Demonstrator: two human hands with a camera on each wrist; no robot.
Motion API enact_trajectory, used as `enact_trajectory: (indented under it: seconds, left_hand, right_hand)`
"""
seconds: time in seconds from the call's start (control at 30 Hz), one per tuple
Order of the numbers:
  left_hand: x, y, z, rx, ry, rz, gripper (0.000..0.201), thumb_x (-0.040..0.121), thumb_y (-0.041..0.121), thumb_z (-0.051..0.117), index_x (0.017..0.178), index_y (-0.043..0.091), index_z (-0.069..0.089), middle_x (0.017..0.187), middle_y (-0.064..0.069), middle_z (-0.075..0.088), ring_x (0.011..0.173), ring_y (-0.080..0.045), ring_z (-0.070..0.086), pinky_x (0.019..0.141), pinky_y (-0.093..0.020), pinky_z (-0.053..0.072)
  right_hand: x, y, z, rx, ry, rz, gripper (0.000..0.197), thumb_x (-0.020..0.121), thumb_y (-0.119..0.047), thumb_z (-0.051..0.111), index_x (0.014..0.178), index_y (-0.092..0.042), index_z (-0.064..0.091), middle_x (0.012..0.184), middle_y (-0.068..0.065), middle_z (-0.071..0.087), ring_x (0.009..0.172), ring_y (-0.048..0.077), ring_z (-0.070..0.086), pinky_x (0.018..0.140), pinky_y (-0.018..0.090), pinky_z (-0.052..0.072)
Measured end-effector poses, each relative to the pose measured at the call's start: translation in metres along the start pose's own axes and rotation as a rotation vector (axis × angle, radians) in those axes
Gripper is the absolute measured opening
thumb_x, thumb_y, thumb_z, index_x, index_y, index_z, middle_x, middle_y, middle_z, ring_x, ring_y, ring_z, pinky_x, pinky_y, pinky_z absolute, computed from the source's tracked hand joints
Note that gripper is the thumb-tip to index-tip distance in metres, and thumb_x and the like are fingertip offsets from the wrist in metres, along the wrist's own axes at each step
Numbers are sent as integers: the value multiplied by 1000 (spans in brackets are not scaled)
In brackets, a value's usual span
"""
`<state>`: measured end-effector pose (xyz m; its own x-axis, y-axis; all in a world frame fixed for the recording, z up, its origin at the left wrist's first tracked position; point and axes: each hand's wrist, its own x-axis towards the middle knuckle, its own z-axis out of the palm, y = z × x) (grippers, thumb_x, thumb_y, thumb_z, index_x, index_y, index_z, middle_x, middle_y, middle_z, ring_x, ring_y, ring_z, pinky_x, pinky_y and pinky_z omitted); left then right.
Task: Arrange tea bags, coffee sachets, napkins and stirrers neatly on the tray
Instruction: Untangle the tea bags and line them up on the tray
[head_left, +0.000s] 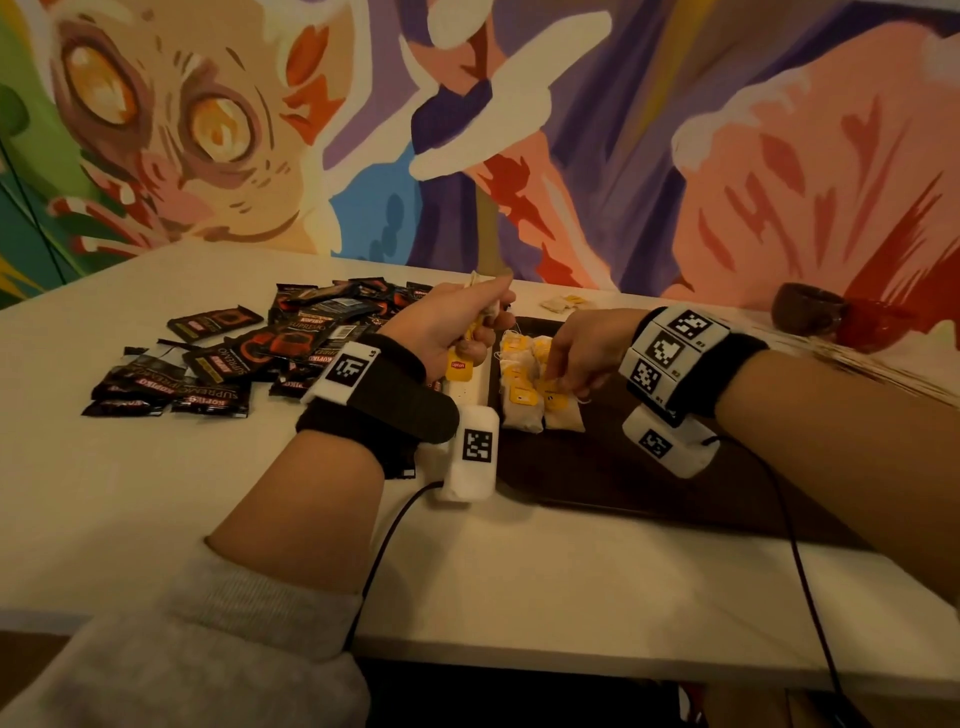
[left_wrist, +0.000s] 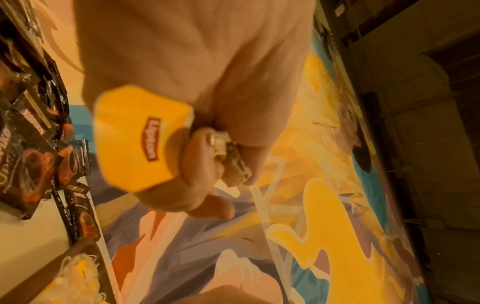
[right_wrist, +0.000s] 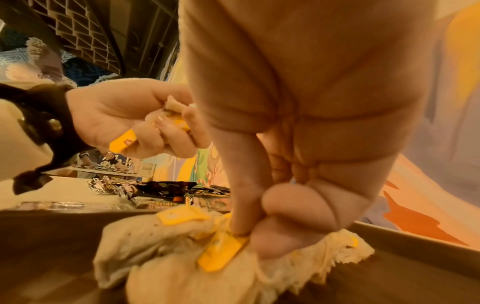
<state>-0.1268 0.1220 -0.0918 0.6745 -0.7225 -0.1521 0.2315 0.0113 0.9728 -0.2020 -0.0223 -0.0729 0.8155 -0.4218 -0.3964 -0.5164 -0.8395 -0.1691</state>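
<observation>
My left hand (head_left: 457, 322) is raised over the tray's left edge and grips a tea bag (left_wrist: 233, 164), whose yellow Lipton tag (left_wrist: 135, 139) hangs below the curled fingers. Several tea bags (head_left: 535, 400) with yellow tags lie in rows at the far left of the dark brown tray (head_left: 597, 467). My right hand (head_left: 574, 361) reaches down onto them. Its thumb and forefinger pinch a tea bag at its yellow tag (right_wrist: 223, 253) on top of the pile (right_wrist: 168, 246). Black coffee sachets (head_left: 249, 353) lie scattered on the white table to the left.
A few loose tea bags (head_left: 563, 302) lie behind the tray near the painted wall. A brown bowl (head_left: 805, 309) stands at the back right, with a bundle of thin pale sticks (head_left: 883, 371) beside it. A long white object (head_left: 467, 389) lies along the tray's left edge.
</observation>
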Motion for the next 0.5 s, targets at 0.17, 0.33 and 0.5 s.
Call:
enact_trajectory:
  seconds: [0.17,0.33,0.5]
  left_hand:
    - [-1,0,0,-118,-59,-25,40,93,51,49,102,12,56,70,-1,53,49,-4,38,36,-13,28]
    - [-4,3,-1,-302,-152,-60,61,90,68,35,96,11,54,63,-3,55,46,-7,41,37,-14,28]
    - [-6,4,3,-440,-214,-77,52,89,61,47,91,10,59,68,-2,56,56,-6,42,40,-12,34]
  right_hand:
    - [-1,-4,5,-35,6,17,31,84,-1,63,114,-5,60,68,1,58,55,8,51,43,14,42]
    - [-6,-5,5,-27,22,10,30,85,-5,64,115,-8,60,71,0,58,55,6,52,42,14,40]
    - [-12,8,-2,255,241,-106,14,83,-5,66,89,-17,61,82,5,62,58,9,53,49,17,42]
